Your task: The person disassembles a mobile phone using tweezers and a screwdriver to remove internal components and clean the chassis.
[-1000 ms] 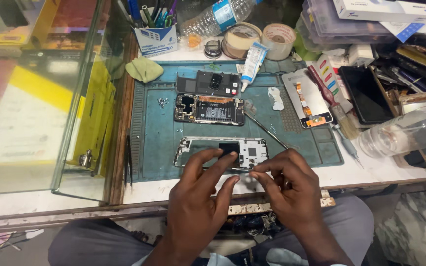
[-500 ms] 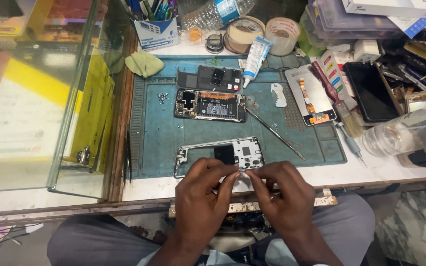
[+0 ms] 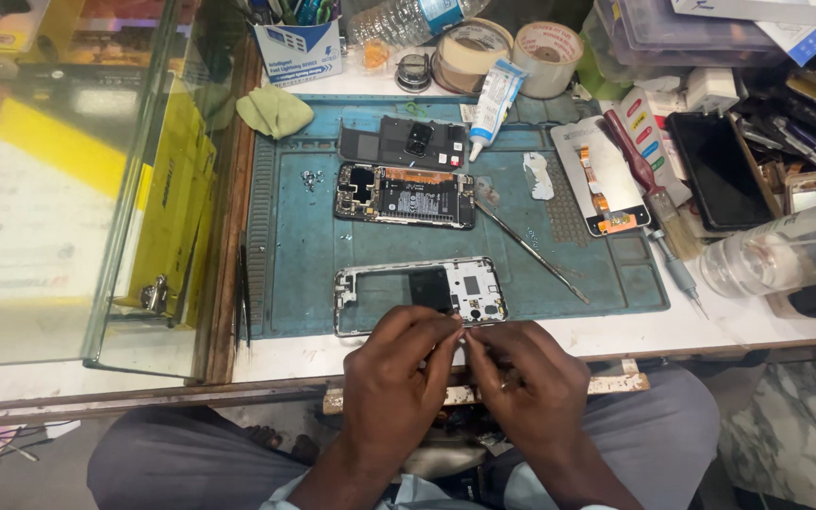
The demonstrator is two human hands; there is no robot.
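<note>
Fingertips of left hand and right hand pinch shut on something tiny, seemingly beside phone frame.

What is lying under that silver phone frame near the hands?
The phone frame lies on a teal work mat, which shows through its open middle. Both hands, left hand and right hand, cover its near edge.

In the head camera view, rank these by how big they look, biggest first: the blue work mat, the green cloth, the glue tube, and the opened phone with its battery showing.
1. blue work mat
2. opened phone
3. green cloth and glue tube: too alike to rank; the cloth is wider, the tube longer.
</note>
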